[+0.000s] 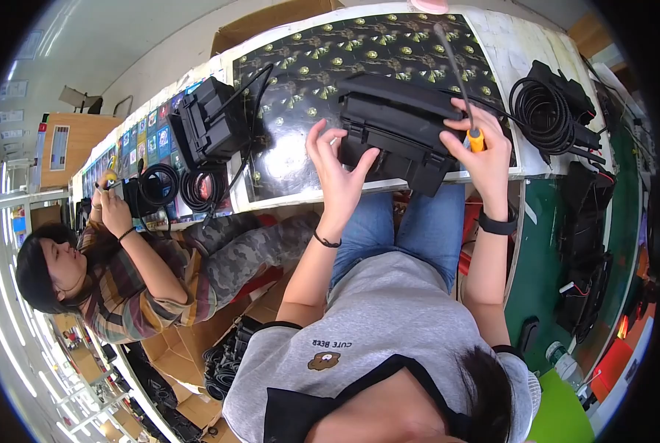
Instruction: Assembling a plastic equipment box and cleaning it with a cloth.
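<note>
Grey-white room (145,52), with a light-brown cabinet-like block (71,159) at far left. Across it, a long white-edged counter (525,44), bowed by the lens. Seated at its left part, a co-worker (115,295) in a striped top, fingers raised around something too small to name. Beside the counter's right end, lower down, a green surface (529,255) bearing black gear (585,214). Laid over the counter, a glossy black sheet (293,148) with a repeated gold pattern; next to it, a sheet of coloured squares (149,140). Cardboard box (271,26) behind; open carton (171,354) near the co-worker, contents hard to make out.

Black case (396,136) at the near edge of the glossy sheet, between left hand (337,173) and right hand (488,151), latches along its seam, inside hidden. Second black case (211,122) farther left. Coiled cable (544,122) toward the right. Clear bottle (562,362) at lower right.

Left hand at the case's left end, thumb extended, firmness of hold impossible to tell. Right hand closed around a yellow-handled screwdriver (476,142), thumb and finger also against the case's right end.
</note>
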Action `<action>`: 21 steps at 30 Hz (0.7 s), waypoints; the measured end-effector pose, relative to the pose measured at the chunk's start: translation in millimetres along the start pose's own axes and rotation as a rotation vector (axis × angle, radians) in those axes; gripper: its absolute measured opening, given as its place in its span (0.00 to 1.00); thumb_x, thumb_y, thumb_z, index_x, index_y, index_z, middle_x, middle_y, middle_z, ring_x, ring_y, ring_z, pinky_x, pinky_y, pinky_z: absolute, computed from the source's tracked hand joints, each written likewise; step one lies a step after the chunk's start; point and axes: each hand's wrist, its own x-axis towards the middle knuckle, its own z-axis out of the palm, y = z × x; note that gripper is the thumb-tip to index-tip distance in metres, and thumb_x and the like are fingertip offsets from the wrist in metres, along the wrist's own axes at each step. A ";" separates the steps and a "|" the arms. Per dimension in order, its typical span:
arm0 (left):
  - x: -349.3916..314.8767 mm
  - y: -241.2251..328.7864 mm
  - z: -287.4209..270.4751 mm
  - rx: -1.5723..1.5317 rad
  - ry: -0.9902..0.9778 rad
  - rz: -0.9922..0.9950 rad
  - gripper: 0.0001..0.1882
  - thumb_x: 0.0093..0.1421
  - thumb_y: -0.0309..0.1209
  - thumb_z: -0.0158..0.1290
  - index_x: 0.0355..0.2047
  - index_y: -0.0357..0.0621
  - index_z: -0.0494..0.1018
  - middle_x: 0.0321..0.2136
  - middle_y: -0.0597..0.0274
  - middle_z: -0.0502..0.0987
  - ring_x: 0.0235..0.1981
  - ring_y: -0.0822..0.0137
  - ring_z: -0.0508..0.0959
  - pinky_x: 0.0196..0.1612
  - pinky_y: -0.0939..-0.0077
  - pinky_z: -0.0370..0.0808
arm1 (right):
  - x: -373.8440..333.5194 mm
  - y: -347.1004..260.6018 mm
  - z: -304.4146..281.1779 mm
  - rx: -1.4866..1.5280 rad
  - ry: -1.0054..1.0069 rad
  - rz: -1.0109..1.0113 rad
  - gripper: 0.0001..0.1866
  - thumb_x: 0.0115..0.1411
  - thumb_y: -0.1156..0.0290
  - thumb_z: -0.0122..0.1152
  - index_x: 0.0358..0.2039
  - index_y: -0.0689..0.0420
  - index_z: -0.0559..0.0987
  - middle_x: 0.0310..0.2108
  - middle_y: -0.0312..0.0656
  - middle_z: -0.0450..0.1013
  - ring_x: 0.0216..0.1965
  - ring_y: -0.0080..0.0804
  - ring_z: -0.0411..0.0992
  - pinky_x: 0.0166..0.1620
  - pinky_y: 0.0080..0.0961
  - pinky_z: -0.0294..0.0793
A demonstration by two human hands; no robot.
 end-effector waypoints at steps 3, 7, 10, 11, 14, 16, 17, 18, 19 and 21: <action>2.0 -1.0 -1.1 0.015 -0.033 0.028 0.32 0.53 0.21 0.68 0.53 0.42 0.62 0.62 0.51 0.53 0.59 0.60 0.67 0.59 0.65 0.76 | -4.7 -2.2 -1.3 -0.043 0.000 -0.049 0.13 0.48 0.69 0.76 0.33 0.60 0.85 0.51 0.41 0.79 0.54 0.40 0.74 0.58 0.35 0.70; 0.8 0.3 -11.1 0.076 -0.105 -0.056 0.32 0.53 0.20 0.68 0.54 0.42 0.62 0.64 0.51 0.52 0.60 0.59 0.66 0.60 0.65 0.73 | -8.8 -4.6 1.1 -0.024 -0.002 -0.073 0.12 0.48 0.69 0.76 0.33 0.60 0.85 0.51 0.40 0.79 0.54 0.39 0.74 0.57 0.34 0.71; -2.8 7.1 -13.5 0.222 -0.131 0.047 0.33 0.53 0.19 0.67 0.56 0.43 0.64 0.65 0.51 0.51 0.62 0.58 0.65 0.63 0.64 0.70 | -8.8 -4.7 1.1 -0.015 -0.015 -0.074 0.13 0.48 0.69 0.76 0.33 0.60 0.85 0.51 0.40 0.79 0.53 0.39 0.74 0.56 0.34 0.71; -3.3 9.9 -13.1 0.257 -0.125 0.102 0.33 0.52 0.19 0.67 0.57 0.43 0.65 0.66 0.51 0.51 0.63 0.58 0.65 0.64 0.63 0.69 | -8.3 -4.3 0.7 -0.015 -0.020 -0.072 0.13 0.48 0.69 0.76 0.33 0.60 0.86 0.51 0.40 0.79 0.53 0.39 0.74 0.56 0.34 0.71; 1.5 15.6 -4.6 -0.044 0.012 0.019 0.34 0.51 0.18 0.67 0.57 0.44 0.66 0.66 0.52 0.50 0.64 0.54 0.64 0.66 0.60 0.66 | -5.9 -1.2 0.8 -0.005 -0.015 -0.086 0.13 0.48 0.69 0.76 0.33 0.60 0.86 0.52 0.39 0.79 0.53 0.39 0.74 0.57 0.34 0.71; 5.1 16.3 -13.0 0.143 -0.056 0.123 0.32 0.51 0.17 0.67 0.54 0.45 0.65 0.66 0.52 0.50 0.66 0.51 0.62 0.67 0.58 0.65 | -5.2 1.1 -0.3 0.003 -0.040 -0.102 0.13 0.48 0.69 0.76 0.34 0.60 0.86 0.52 0.39 0.79 0.53 0.39 0.74 0.57 0.34 0.70; 6.5 15.6 -16.7 0.237 -0.082 0.163 0.31 0.51 0.17 0.66 0.52 0.45 0.65 0.67 0.52 0.50 0.67 0.49 0.61 0.68 0.57 0.65 | -4.3 2.3 -0.7 0.007 -0.053 -0.111 0.13 0.48 0.69 0.76 0.34 0.60 0.86 0.52 0.39 0.79 0.54 0.39 0.74 0.57 0.34 0.70; 9.4 13.5 -17.2 0.113 -0.110 0.159 0.31 0.50 0.16 0.66 0.51 0.45 0.64 0.66 0.51 0.50 0.68 0.48 0.60 0.68 0.56 0.64 | -3.1 3.4 -1.0 0.012 -0.061 -0.117 0.13 0.48 0.69 0.76 0.34 0.59 0.86 0.52 0.39 0.79 0.54 0.39 0.74 0.58 0.34 0.70; 15.0 10.0 -17.5 -0.010 -0.131 0.145 0.30 0.50 0.16 0.66 0.49 0.46 0.64 0.66 0.51 0.50 0.69 0.46 0.59 0.68 0.56 0.64 | -1.4 4.3 -1.0 0.016 -0.070 -0.123 0.13 0.48 0.69 0.76 0.34 0.59 0.86 0.52 0.40 0.79 0.53 0.39 0.74 0.58 0.34 0.70; 19.9 6.7 -17.6 -0.139 -0.144 0.122 0.28 0.50 0.15 0.65 0.46 0.46 0.63 0.66 0.50 0.51 0.70 0.45 0.57 0.69 0.55 0.65 | 3.0 5.2 0.2 0.035 -0.065 -0.109 0.13 0.48 0.69 0.76 0.35 0.58 0.86 0.52 0.40 0.79 0.54 0.40 0.74 0.58 0.35 0.70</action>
